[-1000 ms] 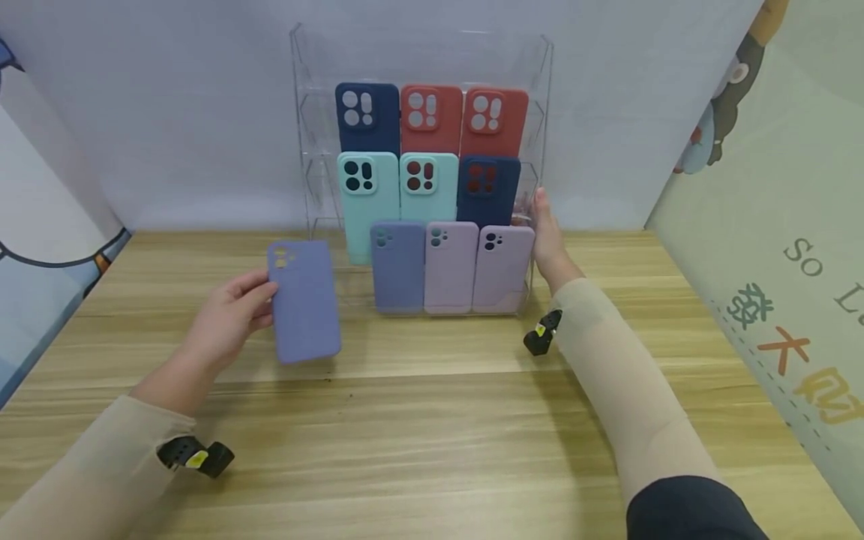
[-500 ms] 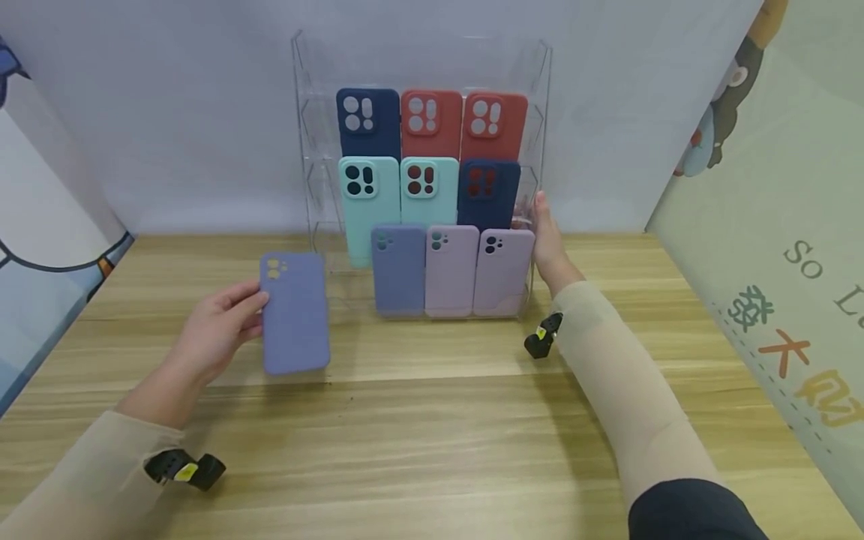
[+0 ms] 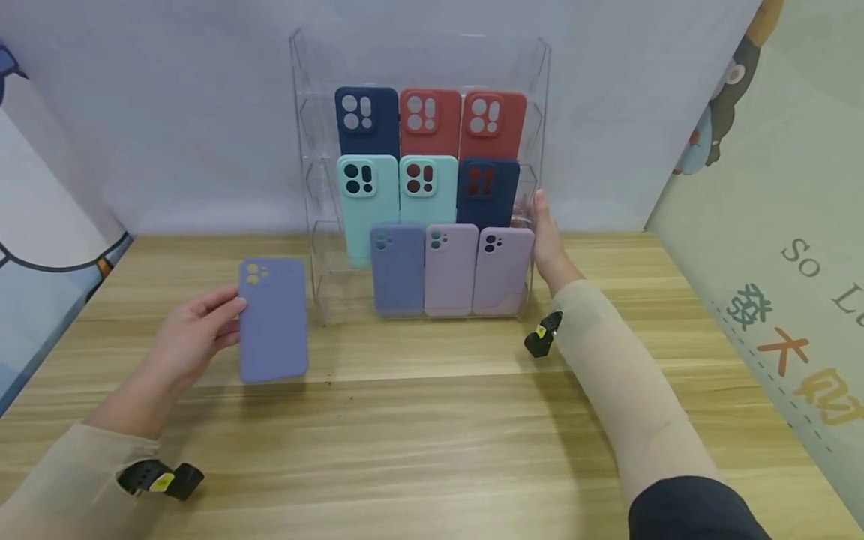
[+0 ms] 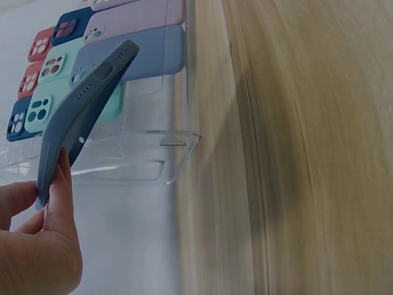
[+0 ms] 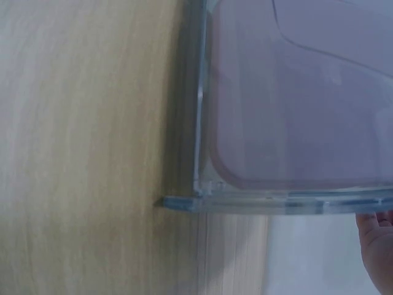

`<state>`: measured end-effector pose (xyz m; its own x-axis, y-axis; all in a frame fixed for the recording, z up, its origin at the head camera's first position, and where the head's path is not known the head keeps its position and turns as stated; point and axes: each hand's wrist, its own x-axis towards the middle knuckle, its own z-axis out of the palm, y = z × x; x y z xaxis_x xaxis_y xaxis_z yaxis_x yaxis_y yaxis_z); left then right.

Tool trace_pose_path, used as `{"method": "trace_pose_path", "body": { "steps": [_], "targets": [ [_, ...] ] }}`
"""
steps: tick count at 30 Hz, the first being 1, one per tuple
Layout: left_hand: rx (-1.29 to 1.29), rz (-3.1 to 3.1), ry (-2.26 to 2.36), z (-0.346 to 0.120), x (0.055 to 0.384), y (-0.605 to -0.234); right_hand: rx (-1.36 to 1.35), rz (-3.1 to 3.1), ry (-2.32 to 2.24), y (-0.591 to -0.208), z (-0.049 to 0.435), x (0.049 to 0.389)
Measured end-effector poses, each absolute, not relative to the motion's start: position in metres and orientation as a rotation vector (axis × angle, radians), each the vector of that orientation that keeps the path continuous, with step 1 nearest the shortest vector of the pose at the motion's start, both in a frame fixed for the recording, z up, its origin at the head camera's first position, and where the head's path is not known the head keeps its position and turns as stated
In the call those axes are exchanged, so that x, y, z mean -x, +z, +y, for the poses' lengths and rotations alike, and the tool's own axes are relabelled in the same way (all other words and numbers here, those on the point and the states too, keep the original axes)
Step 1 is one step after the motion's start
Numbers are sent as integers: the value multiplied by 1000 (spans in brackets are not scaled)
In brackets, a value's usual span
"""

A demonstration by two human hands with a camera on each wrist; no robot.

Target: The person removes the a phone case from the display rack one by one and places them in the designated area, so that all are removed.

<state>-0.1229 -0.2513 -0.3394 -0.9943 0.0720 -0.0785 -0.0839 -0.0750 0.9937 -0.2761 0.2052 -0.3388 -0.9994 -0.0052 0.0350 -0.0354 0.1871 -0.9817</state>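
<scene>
My left hand [image 3: 192, 334] pinches a periwinkle phone case [image 3: 273, 319] by its left edge, holding it above the table left of the clear acrylic stand [image 3: 317, 300]. In the left wrist view the case [image 4: 86, 104] appears edge-on, between thumb and fingers. My right hand [image 3: 552, 244] rests against the stand's right side, fingers pointing up along it; some fingers are hidden. The stand's lowest tier bears another periwinkle case [image 3: 398, 270] and two lilac cases, the right one [image 3: 502, 274] nearest my right hand. At the left of that tier is a gap.
Higher tiers hold two mint cases [image 3: 367, 214], a navy case [image 3: 487, 210] beside them, and a navy and two red cases [image 3: 432, 142] above. The wooden table [image 3: 432, 442] meets a pale backdrop [image 3: 202, 112] behind. A printed cloth [image 3: 776, 247] hangs at the right.
My left hand has carried the periwinkle case leftward and slightly toward me, away from the stand. The right hand has stayed against the stand's side.
</scene>
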Motion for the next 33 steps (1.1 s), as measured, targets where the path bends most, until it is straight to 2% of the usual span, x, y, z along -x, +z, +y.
{"method": "trace_pose_path", "body": {
  "steps": [33],
  "targets": [
    [-38, 2074, 2087, -314, 110, -348, 4, -2495, 1943, -336, 209, 272]
  ]
}}
